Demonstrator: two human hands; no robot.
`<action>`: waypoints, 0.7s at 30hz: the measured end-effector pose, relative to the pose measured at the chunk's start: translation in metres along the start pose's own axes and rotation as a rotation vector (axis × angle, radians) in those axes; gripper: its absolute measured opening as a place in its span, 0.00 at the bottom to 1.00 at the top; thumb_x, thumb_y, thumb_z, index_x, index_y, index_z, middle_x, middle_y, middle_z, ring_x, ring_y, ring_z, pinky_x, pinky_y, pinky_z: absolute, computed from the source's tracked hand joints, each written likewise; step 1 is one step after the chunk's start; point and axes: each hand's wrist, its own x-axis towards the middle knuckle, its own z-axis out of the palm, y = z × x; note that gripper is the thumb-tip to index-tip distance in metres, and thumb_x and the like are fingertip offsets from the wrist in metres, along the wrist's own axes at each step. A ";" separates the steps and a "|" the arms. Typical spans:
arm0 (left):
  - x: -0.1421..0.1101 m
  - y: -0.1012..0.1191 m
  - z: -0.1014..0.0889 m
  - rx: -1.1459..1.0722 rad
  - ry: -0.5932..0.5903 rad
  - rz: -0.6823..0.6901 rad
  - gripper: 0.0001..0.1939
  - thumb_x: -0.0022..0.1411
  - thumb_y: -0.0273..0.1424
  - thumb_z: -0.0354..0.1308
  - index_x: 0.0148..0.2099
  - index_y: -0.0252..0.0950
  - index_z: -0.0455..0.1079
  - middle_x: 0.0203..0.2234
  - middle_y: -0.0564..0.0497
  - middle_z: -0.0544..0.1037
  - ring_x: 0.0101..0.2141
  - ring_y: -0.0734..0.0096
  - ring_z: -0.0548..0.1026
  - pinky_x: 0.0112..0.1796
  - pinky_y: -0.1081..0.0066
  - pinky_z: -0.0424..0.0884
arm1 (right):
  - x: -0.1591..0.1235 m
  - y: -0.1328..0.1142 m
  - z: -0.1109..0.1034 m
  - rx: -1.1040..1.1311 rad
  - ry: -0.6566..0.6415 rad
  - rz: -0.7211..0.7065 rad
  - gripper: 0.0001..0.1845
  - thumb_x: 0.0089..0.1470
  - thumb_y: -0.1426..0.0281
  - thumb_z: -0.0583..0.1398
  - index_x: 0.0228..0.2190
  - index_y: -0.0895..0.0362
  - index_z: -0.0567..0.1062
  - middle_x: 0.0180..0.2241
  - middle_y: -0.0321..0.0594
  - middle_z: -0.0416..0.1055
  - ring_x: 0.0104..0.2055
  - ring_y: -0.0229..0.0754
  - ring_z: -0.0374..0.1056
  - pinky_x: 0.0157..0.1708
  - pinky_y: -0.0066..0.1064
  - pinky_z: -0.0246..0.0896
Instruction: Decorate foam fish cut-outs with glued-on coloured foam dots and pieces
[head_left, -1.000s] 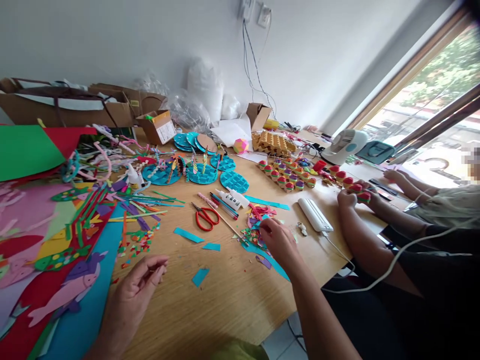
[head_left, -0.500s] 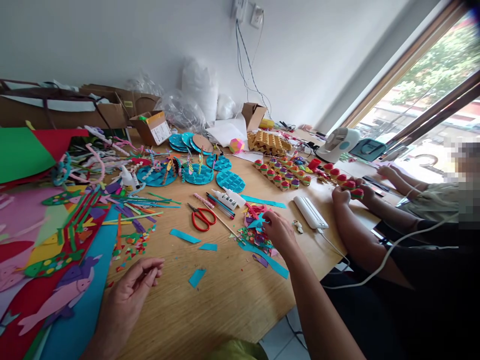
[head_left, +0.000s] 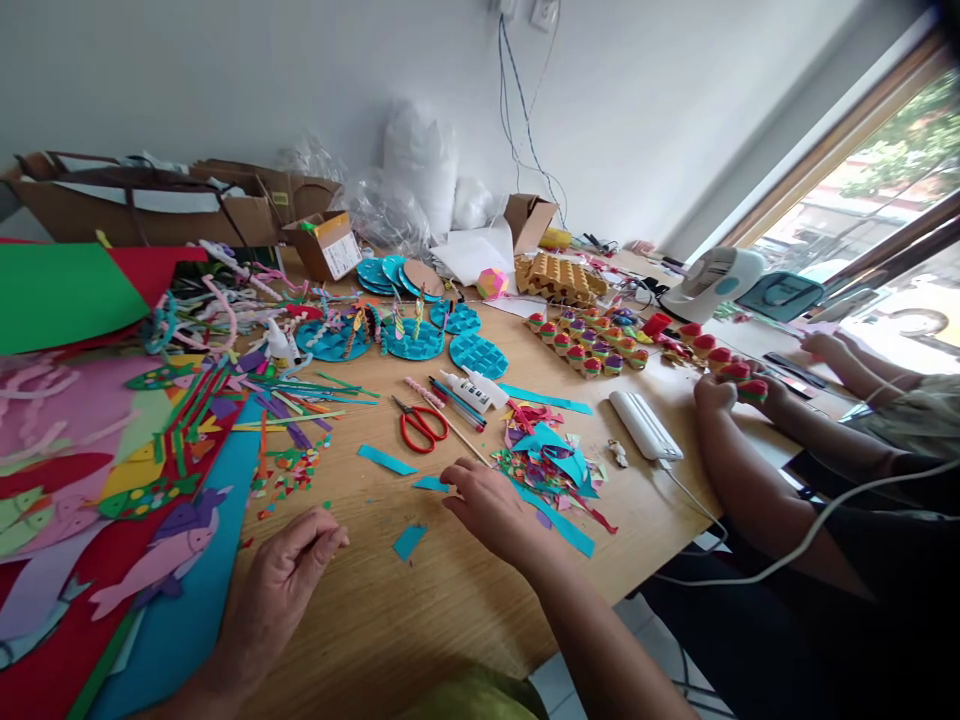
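where three blue scraps lie, two hands curl.

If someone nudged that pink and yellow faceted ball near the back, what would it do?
The ball is rounded overall, so a push might roll it, though its flat faces could soon stop it. It looks papery, so probably light and easy to dent.

We locate the plastic bags beside the small open carton. We find the cables hanging on the wall and the white appliance near the window.
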 end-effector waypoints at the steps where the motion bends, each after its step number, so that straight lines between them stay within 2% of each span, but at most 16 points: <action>1: 0.000 0.002 0.000 0.030 0.003 0.034 0.13 0.59 0.35 0.48 0.24 0.37 0.64 0.18 0.56 0.67 0.21 0.76 0.67 0.24 0.79 0.64 | 0.004 -0.003 0.001 -0.024 -0.001 0.006 0.13 0.50 0.71 0.57 0.40 0.54 0.71 0.40 0.40 0.69 0.40 0.41 0.66 0.35 0.27 0.55; 4: 0.000 0.007 0.001 0.112 0.041 0.116 0.10 0.60 0.32 0.48 0.29 0.37 0.67 0.21 0.56 0.70 0.22 0.76 0.71 0.25 0.80 0.67 | 0.010 -0.010 0.004 -0.036 -0.009 -0.052 0.12 0.50 0.71 0.57 0.40 0.54 0.71 0.40 0.39 0.69 0.41 0.41 0.66 0.35 0.27 0.54; 7: 0.000 0.007 0.003 0.182 0.093 0.181 0.07 0.59 0.31 0.49 0.35 0.38 0.68 0.24 0.55 0.74 0.24 0.76 0.73 0.27 0.80 0.69 | 0.010 -0.017 0.009 0.012 -0.073 -0.210 0.11 0.49 0.71 0.57 0.38 0.55 0.72 0.38 0.38 0.69 0.37 0.38 0.66 0.32 0.25 0.54; 10: -0.001 0.005 0.005 0.244 0.120 0.243 0.07 0.59 0.30 0.49 0.37 0.38 0.68 0.27 0.54 0.76 0.26 0.75 0.75 0.28 0.80 0.70 | 0.010 -0.023 0.017 0.000 -0.138 -0.330 0.09 0.48 0.73 0.57 0.35 0.55 0.72 0.37 0.38 0.68 0.35 0.36 0.65 0.29 0.25 0.52; 16: -0.003 0.002 0.008 0.293 0.128 0.334 0.08 0.60 0.27 0.48 0.37 0.38 0.68 0.27 0.53 0.76 0.29 0.74 0.76 0.31 0.80 0.71 | 0.013 -0.029 0.023 -0.140 -0.161 -0.364 0.08 0.48 0.73 0.56 0.32 0.56 0.72 0.35 0.39 0.68 0.33 0.38 0.64 0.26 0.26 0.49; 21: -0.002 -0.001 0.008 0.325 0.142 0.361 0.08 0.60 0.26 0.48 0.38 0.37 0.67 0.28 0.53 0.76 0.30 0.75 0.75 0.33 0.80 0.71 | 0.010 -0.030 0.018 -0.091 -0.158 -0.376 0.07 0.46 0.77 0.54 0.29 0.58 0.71 0.32 0.39 0.69 0.31 0.36 0.63 0.26 0.26 0.48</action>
